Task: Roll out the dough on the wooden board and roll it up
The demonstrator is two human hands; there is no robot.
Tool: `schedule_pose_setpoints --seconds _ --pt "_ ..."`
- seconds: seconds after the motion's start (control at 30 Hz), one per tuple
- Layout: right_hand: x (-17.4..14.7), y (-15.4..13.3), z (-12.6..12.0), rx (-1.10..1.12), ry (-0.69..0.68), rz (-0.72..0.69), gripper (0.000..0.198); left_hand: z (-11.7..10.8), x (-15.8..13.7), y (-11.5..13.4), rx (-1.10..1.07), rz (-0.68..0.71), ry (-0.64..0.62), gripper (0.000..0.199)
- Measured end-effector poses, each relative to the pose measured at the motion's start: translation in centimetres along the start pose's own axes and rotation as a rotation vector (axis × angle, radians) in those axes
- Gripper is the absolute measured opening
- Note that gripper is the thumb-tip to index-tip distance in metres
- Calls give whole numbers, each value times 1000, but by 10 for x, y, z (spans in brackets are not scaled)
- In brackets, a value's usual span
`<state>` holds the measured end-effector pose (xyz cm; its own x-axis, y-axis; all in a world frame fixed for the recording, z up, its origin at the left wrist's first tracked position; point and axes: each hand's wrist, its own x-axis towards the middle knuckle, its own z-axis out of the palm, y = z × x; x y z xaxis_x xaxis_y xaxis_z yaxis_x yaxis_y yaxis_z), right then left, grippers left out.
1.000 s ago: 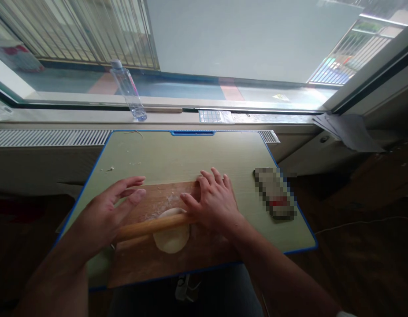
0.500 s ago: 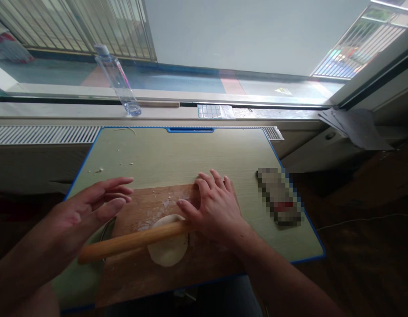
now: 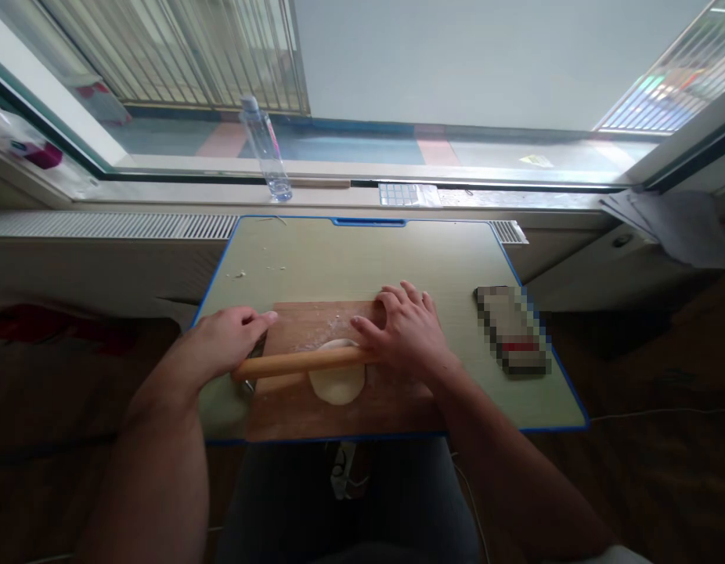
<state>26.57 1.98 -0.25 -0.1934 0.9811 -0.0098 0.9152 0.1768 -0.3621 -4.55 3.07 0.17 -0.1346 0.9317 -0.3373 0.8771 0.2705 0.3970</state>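
Note:
A wooden rolling pin [image 3: 301,362] lies across a round, flat piece of dough [image 3: 337,384] on a wooden board [image 3: 297,411]. My right hand [image 3: 412,329] rests palm down over the pin's right end, its fingers spread toward the board's far edge. At the board's left edge, my left hand [image 3: 230,337] is just above the pin's left end. Its thumb points right over the board, while the other fingers are mostly hidden; whether it touches the pin I cannot tell. White flour dusts the board behind the dough.
The board sits on a pale green table [image 3: 450,258] with blue edging. A pixelated phone-like object [image 3: 512,329] lies on its right side, and dough scraps at the far left. A plastic bottle [image 3: 267,153] stands on the windowsill; papers [image 3: 668,227] hang at the right.
My left hand has come down from the air to the board's left edge. The right hand stays over the pin's right end. The camera view has shifted, showing more of my lap.

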Motion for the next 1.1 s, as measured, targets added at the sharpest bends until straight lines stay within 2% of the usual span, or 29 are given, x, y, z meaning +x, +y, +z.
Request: schedule_pose_setpoints --seconds 0.07,0.17,0.2,0.27,0.37,0.53,0.63,0.87,1.1 --pt "1 1 -1 -10 1 -1 57 -1 6 2 -48 -16 -106 57" --pt "3 3 -3 -10 -9 -23 54 -2 5 17 -251 -49 -192 61" --pt "3 4 -4 -7 -14 -29 52 -2 2 24 -323 -35 -240 63" --pt "3 6 -4 -7 -14 -33 51 -2 -6 35 -353 19 -248 64" --pt "3 9 -2 -20 7 -26 52 1 -23 45 -185 103 -55 58" --pt "1 10 1 -55 16 -16 59 16 -58 59 97 114 251 45" --pt "-3 8 2 -81 50 -28 61 30 -68 70 212 244 378 36" --pt "-28 -10 2 -117 205 151 60 47 -61 69 238 291 332 42" --pt "-32 -16 6 -151 176 186 62 49 -47 68 239 333 283 46"
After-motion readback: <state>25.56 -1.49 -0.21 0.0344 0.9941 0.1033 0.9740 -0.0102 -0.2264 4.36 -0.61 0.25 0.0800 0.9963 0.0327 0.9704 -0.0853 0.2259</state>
